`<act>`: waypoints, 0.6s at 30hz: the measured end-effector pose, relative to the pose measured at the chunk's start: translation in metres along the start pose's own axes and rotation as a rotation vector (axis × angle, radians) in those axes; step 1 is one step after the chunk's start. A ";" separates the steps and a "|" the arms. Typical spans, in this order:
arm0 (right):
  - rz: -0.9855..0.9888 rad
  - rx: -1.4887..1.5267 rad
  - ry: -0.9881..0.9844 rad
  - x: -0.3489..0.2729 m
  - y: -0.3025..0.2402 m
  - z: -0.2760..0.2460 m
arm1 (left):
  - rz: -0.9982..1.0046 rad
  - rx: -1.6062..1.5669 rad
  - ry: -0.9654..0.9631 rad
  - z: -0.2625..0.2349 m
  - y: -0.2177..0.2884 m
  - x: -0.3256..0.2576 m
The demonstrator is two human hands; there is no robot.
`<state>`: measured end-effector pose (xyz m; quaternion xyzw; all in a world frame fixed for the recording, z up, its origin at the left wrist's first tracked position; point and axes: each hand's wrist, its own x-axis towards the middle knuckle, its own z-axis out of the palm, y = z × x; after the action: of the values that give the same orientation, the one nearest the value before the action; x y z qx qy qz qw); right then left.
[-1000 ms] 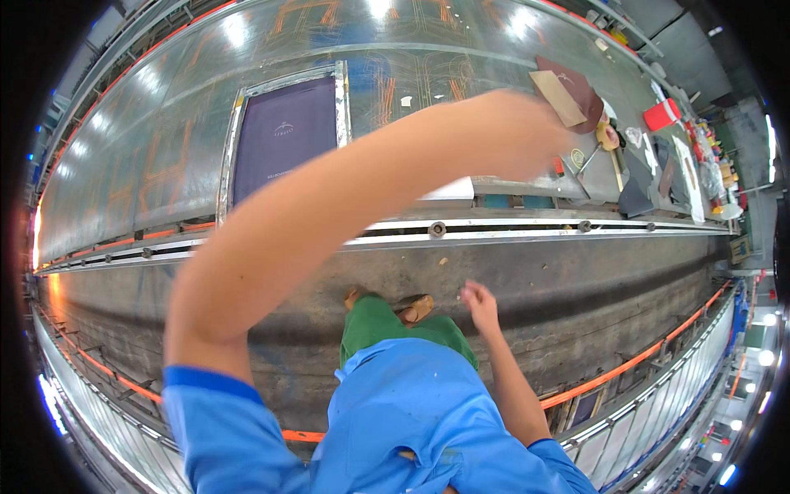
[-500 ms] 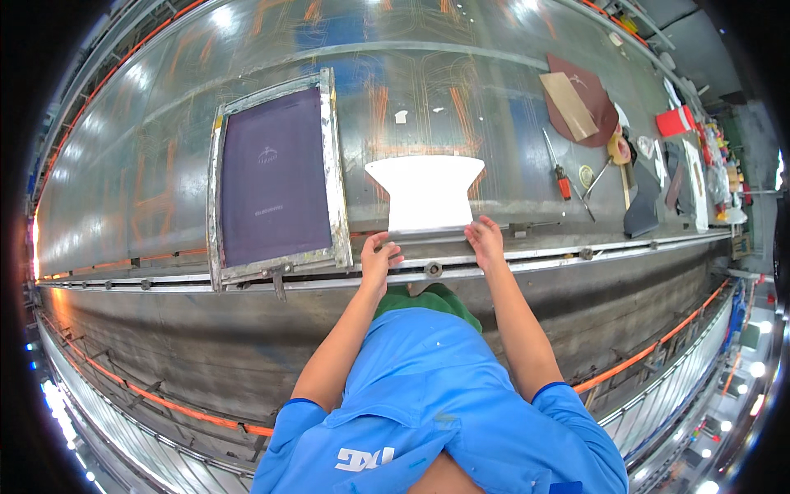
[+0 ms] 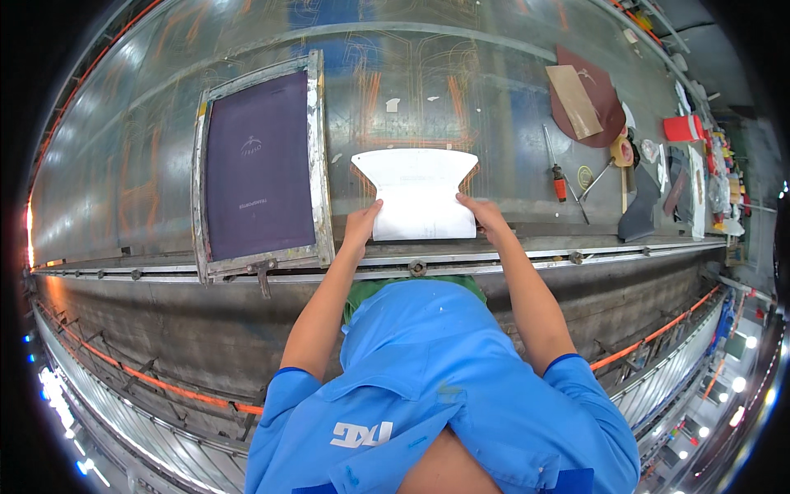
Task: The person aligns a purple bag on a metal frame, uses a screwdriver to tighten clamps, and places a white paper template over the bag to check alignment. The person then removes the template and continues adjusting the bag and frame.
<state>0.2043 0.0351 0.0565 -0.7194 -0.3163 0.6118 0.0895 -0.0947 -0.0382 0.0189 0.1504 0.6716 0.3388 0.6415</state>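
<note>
A white flared panel (image 3: 422, 185), apparently a cut sheet of fabric or thin material, lies on the long table in front of me. Its far edge is wide, its sides narrow inward, and the near part looks raised and curved. My left hand (image 3: 362, 224) is closed on the panel's left side, thumb on top. On the opposite side my right hand (image 3: 487, 217) grips it the same way; the fingers underneath are hidden. Left of the panel rests a screen-printing frame (image 3: 316, 156) with dark purple mesh (image 3: 262, 169) bearing a small pale emblem.
A metal rail (image 3: 535, 259) with bolts runs along the table's near edge. To the right lie a maroon piece (image 3: 605, 107), a brown strip (image 3: 574, 102), a red-handled screwdriver (image 3: 559, 183), a tape roll (image 3: 622, 151), dark scraps (image 3: 640, 206) and a red container (image 3: 682, 128).
Both hands have moved from the panel's near corners, fingers loosely apart, up onto its sides and closed on it. The near part of the panel has risen. My view has shifted slightly.
</note>
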 end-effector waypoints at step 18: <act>-0.518 -0.654 0.144 -0.124 -0.038 -0.076 | 0.538 0.402 -0.102 0.050 0.110 -0.105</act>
<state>0.2563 0.0140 0.1963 -0.6477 -0.6570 0.3848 0.0291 -0.0581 -0.0119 0.1725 0.4626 0.6283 0.3487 0.5193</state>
